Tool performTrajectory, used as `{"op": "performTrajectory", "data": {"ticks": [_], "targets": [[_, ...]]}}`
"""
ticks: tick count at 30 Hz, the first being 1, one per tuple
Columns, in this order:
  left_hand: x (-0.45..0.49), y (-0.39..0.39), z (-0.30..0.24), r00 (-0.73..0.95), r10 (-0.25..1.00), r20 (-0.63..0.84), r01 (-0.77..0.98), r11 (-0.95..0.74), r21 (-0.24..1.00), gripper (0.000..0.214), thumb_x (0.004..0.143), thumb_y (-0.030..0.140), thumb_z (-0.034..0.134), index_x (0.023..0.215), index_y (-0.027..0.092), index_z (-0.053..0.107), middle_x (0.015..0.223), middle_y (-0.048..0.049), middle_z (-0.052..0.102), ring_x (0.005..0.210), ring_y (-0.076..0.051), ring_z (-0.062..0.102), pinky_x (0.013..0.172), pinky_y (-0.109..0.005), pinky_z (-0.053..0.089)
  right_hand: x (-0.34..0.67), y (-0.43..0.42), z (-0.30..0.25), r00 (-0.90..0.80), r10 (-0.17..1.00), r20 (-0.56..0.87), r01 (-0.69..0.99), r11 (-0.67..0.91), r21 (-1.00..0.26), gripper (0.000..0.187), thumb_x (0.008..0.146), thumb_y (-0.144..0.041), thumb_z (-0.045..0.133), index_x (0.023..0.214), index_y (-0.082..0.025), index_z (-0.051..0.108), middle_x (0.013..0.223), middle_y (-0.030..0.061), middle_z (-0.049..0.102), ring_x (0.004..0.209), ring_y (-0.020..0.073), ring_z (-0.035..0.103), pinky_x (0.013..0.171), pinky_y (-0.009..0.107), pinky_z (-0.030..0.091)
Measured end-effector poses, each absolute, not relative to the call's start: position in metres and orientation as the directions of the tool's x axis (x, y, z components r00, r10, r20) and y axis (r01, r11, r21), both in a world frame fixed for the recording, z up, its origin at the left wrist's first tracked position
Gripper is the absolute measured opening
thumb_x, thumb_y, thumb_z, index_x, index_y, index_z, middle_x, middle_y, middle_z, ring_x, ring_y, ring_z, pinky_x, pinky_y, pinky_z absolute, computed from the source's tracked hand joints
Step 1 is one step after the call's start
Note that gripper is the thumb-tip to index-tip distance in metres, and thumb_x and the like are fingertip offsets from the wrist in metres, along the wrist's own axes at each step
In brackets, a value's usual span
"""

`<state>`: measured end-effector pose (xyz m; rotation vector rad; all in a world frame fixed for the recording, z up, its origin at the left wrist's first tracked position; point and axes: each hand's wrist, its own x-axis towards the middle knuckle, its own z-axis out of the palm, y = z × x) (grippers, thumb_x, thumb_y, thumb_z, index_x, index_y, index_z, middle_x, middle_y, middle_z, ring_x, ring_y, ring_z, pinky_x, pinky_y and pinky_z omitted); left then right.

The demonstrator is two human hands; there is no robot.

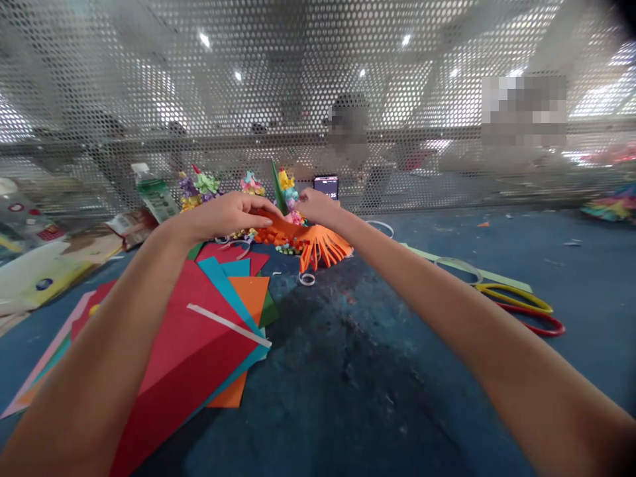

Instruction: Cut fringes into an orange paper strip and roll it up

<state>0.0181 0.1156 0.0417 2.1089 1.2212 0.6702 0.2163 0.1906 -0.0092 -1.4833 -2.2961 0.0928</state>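
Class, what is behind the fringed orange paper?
Behind the fringed orange paper stand paper flowers, with a phone farther back. The left hand and right hand hide part of the flowers.

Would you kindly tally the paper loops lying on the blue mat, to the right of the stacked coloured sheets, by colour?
Yellow loop: 1
Red loop: 1
Pale loops: 3 (small ring, loop beyond the right arm, loop over the green strip)
Total: 5
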Motion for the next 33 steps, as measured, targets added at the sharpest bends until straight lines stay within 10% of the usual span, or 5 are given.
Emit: {"op": "performTrajectory", "data": {"ticks": [9, 13, 19, 24, 33], "targets": [[-0.012, 0.109, 0.061, 0.316, 0.912, 0.260, 0.574, -0.402, 0.714, 0.027, 0.080, 0.027, 0.066, 0.103, 0.014, 0.067, 0.091, -0.0044, 0.064, 0.086, -0.021, 0.061, 0.074, -0.027, 0.045, 0.296, 0.106, -0.010, -0.588, 0.794, 0.154, 0.613, 0.562, -0.555, 0.029, 0.090, -0.043, 0.047, 0.092, -0.021, 0.065, 0.093, 0.0033, 0.069, 0.080, 0.0170, 0.061, 0.067, 0.026, 0.045], [-0.006, 0.094, 0.069, 0.386, 0.921, 0.062, 0.579, -0.293, 0.760, 0.029, 0.072, 0.030, 0.072, 0.097, 0.015, 0.069, 0.092, -0.0049, 0.064, 0.079, -0.023, 0.063, 0.063, -0.026, 0.047, 0.334, 0.073, 0.009, -0.633, 0.772, -0.059, 0.513, 0.361, -0.779, 0.029, 0.088, -0.042, 0.048, 0.098, -0.021, 0.066, 0.093, 0.0052, 0.070, 0.078, 0.0169, 0.064, 0.067, 0.027, 0.048], [0.033, 0.083, 0.028, 0.526, 0.655, -0.543, 0.747, -0.050, 0.663, 0.031, 0.061, 0.027, 0.080, 0.091, 0.020, 0.071, 0.066, -0.0044, 0.064, 0.053, -0.020, 0.059, 0.046, -0.026, 0.043, 0.359, 0.079, 0.003, -0.617, 0.670, -0.413, 0.761, 0.373, -0.531, 0.029, 0.085, -0.048, 0.052, 0.087, -0.029, 0.073, 0.086, 0.0035, 0.073, 0.071, 0.0174, 0.065, 0.064, 0.029, 0.048], [0.037, 0.094, -0.022, 0.514, 0.792, -0.328, 0.821, -0.345, 0.454, 0.015, 0.058, 0.030, 0.078, 0.059, 0.022, 0.066, 0.044, -0.0009, 0.054, 0.038, -0.016, 0.049, 0.039, -0.024, 0.033, 0.351, 0.093, -0.040, -0.501, 0.848, -0.172, 0.865, 0.483, -0.137, 0.012, 0.078, -0.031, 0.063, 0.086, -0.026, 0.069, 0.089, 0.0050, 0.071, 0.074, 0.0210, 0.062, 0.060, 0.031, 0.041], [0.111, -0.001, -0.053, 0.814, 0.578, -0.056, 0.579, -0.815, 0.016, 0.043, 0.088, 0.055, 0.047, 0.108, 0.018, 0.053, 0.101, -0.0070, 0.063, 0.087, -0.023, 0.061, 0.066, -0.029, 0.046, 0.325, 0.025, -0.042, -0.554, 0.815, 0.170, 0.791, 0.579, -0.197, 0.016, 0.088, -0.024, 0.046, 0.082, -0.019, 0.061, 0.081, 0.0041, 0.066, 0.076, 0.0184, 0.058, 0.065, 0.029, 0.037]]}}
